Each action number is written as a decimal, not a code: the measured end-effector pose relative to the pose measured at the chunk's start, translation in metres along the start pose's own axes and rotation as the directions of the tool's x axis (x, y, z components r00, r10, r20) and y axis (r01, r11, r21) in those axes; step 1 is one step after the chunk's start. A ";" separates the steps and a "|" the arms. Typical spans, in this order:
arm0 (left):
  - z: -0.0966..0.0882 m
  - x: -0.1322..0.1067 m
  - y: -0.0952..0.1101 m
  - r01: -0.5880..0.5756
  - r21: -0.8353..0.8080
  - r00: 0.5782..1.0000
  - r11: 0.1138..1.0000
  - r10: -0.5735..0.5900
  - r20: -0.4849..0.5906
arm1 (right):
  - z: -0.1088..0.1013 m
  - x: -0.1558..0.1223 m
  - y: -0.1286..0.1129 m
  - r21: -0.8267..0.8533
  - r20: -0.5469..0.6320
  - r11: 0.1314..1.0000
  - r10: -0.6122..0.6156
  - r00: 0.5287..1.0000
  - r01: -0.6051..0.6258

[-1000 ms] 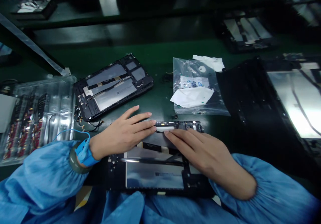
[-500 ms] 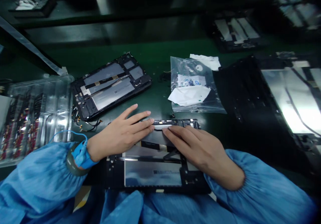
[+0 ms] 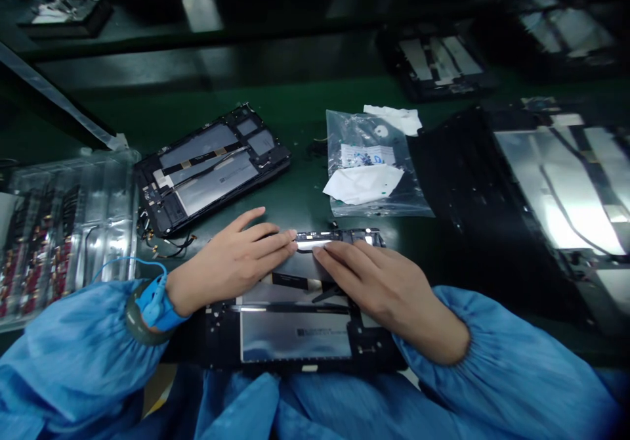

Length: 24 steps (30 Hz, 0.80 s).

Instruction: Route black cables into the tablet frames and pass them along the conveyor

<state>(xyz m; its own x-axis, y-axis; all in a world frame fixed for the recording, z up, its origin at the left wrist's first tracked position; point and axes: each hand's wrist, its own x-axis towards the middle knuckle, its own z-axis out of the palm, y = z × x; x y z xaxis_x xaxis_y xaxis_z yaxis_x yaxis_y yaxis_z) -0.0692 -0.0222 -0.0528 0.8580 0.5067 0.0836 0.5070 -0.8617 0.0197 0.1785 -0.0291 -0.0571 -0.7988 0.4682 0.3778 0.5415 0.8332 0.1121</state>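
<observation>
An opened tablet [image 3: 295,335] lies in front of me, its metal inner plates and dark frame showing. My left hand [image 3: 236,256] rests over its upper left part. The fingers are stretched out, and the fingertips touch the far edge beside a short black cable [image 3: 306,250]. From the right, my right hand [image 3: 381,279] bends over the same edge. Its fingers are pressed together near the cable's other end; the thumb and whatever they grip are hidden. A dark pointed thing [image 3: 327,294] sticks out under the right palm; I cannot tell its kind.
Another opened tablet [image 3: 216,167] sits behind my left hand, with loose cables [image 3: 172,246] near it. A clear compartment tray [image 3: 111,197] of small cables stands at left. Behind the tablet lies a plastic bag [image 3: 413,190] with white paper [image 3: 364,185]. More opened devices [image 3: 551,177] are at right.
The whole view has shifted slightly, so most things appear a little further left. Both hands stay at the tablet's far edge, with the left fingers slightly more bent.
</observation>
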 end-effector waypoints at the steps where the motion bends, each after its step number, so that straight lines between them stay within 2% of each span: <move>1: -0.001 0.000 0.000 0.006 0.002 1.000 1.000 -0.006 0.011 | -0.001 -0.001 0.000 -0.013 0.011 1.000 -0.007 1.000 0.007; 5: -0.001 0.000 0.001 0.044 -0.039 0.999 0.998 -0.043 0.012 | -0.007 -0.016 0.004 -0.036 0.047 0.999 -0.008 0.999 0.010; 8: 0.002 0.001 0.003 0.128 -0.159 0.990 0.979 -0.137 -0.047 | -0.010 -0.038 0.004 0.037 -0.074 0.981 0.191 0.979 -0.188; 10: 0.006 0.003 0.004 0.242 -0.224 0.962 0.944 -0.263 -0.072 | -0.010 -0.053 0.001 0.101 -0.152 0.918 0.396 0.906 -0.384; 12: 0.011 0.007 0.005 0.342 -0.226 0.931 0.912 -0.361 -0.048 | -0.009 -0.064 -0.005 0.157 -0.126 0.815 0.577 0.807 -0.558; 15: 0.015 0.013 0.003 0.380 -0.172 0.921 0.909 -0.388 -0.019 | -0.007 -0.073 -0.013 0.301 0.097 0.601 0.753 0.651 -0.741; 17: 0.014 0.016 0.001 0.405 -0.166 0.908 0.899 -0.417 -0.044 | -0.008 -0.077 -0.015 0.405 0.269 0.439 0.781 0.563 -0.802; 19: 0.008 0.016 -0.003 0.462 -0.195 0.875 0.865 -0.481 -0.063 | -0.009 -0.081 -0.014 0.455 0.381 0.315 0.776 0.502 -0.833; 21: 0.000 0.015 -0.004 0.515 -0.234 0.841 0.824 -0.539 -0.049 | -0.011 -0.082 -0.012 0.482 0.349 0.303 0.794 0.497 -0.822; 22: -0.004 0.014 -0.003 0.534 -0.252 0.828 0.807 -0.560 -0.037 | -0.012 -0.080 -0.011 0.496 0.274 0.343 0.809 0.519 -0.798; 24: -0.009 0.013 0.001 0.550 -0.279 0.818 0.787 -0.575 -0.010 | -0.013 -0.072 -0.009 0.494 0.054 0.503 0.797 0.602 -0.709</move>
<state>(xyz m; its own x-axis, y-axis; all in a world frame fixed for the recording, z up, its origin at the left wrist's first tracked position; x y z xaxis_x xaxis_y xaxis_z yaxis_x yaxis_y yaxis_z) -0.0586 -0.0169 -0.0433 0.4099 0.9097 0.0668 0.8479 -0.4070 0.3398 0.2340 -0.0742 -0.0729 -0.0637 0.9616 0.2671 0.7092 0.2319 -0.6658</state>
